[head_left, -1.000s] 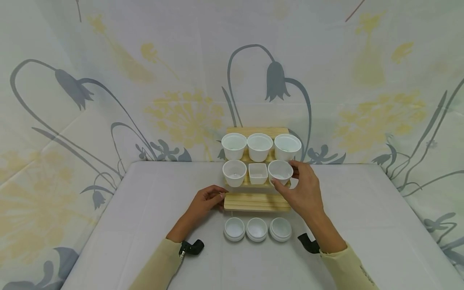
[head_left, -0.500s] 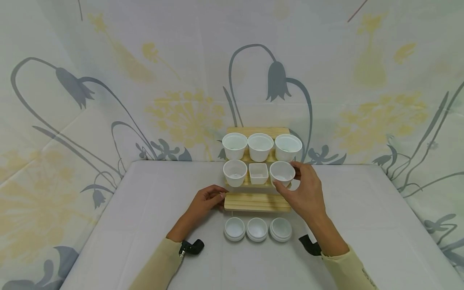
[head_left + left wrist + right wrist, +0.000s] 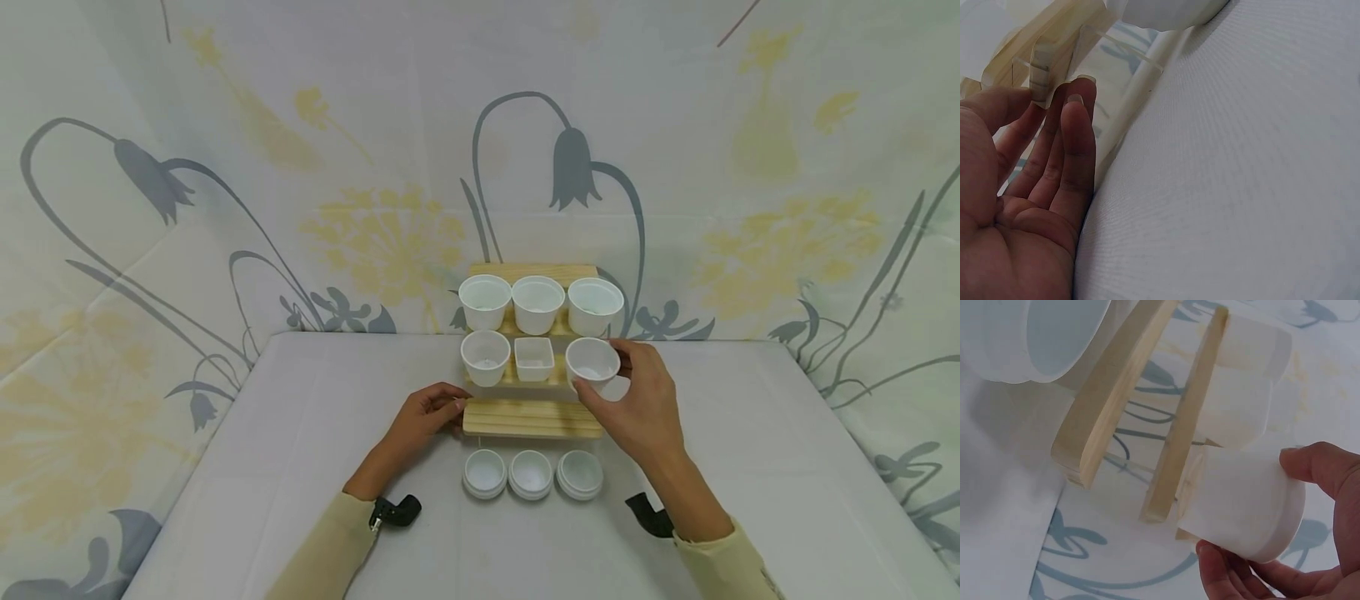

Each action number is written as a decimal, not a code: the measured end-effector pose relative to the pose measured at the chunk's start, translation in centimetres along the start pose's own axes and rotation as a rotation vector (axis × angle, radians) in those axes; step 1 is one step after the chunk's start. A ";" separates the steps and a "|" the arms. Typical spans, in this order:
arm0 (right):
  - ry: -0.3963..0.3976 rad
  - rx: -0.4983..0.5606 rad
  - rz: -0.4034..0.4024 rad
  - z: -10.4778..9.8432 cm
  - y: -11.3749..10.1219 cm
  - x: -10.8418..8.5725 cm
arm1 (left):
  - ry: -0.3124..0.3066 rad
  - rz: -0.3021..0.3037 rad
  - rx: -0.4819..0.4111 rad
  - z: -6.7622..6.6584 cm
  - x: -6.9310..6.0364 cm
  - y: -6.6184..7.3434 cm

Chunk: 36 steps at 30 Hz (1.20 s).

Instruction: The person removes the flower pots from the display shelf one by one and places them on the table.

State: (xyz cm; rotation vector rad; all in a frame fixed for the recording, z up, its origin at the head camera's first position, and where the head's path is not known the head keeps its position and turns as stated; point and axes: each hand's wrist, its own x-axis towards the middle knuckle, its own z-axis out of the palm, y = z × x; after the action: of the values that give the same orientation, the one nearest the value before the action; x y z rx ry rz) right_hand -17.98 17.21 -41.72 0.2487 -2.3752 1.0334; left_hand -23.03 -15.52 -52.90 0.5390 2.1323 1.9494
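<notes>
My right hand [image 3: 637, 404] grips a round white cup [image 3: 592, 363] at the right end of the middle tier of a wooden stepped stand [image 3: 532, 418]. In the right wrist view, thumb and fingers hold that cup [image 3: 1244, 503] from opposite sides, close by the plank's end; whether its base touches the wood I cannot tell. The left hand [image 3: 429, 417] pinches the left end of the lowest plank, and the left wrist view has its thumb and fingers on the plank's end [image 3: 1040, 75]. A square white cup [image 3: 534, 360] and another round cup [image 3: 485, 358] share the middle tier.
Three white cups [image 3: 537, 305] stand on the top tier. In front of the stand, three low white jars [image 3: 531, 475] are lined up on the white-covered table [image 3: 300, 375]. A flower-printed cloth [image 3: 390, 167] hangs directly behind the stand.
My right hand has moved slightly rightward and toward me with the round cup, widening the gap from the square cup. The left hand has stayed at the plank's end.
</notes>
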 end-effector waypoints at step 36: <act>-0.016 -0.051 -0.023 -1.1 -0.6 -1.8 | -0.001 0.000 0.004 0.0 0.0 -0.1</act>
State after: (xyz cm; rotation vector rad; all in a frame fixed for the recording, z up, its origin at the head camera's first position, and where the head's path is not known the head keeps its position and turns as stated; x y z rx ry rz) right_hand -15.78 17.53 -41.68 0.2662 -2.4036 0.9623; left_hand -23.09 -15.55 -53.04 0.5406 2.1361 1.9441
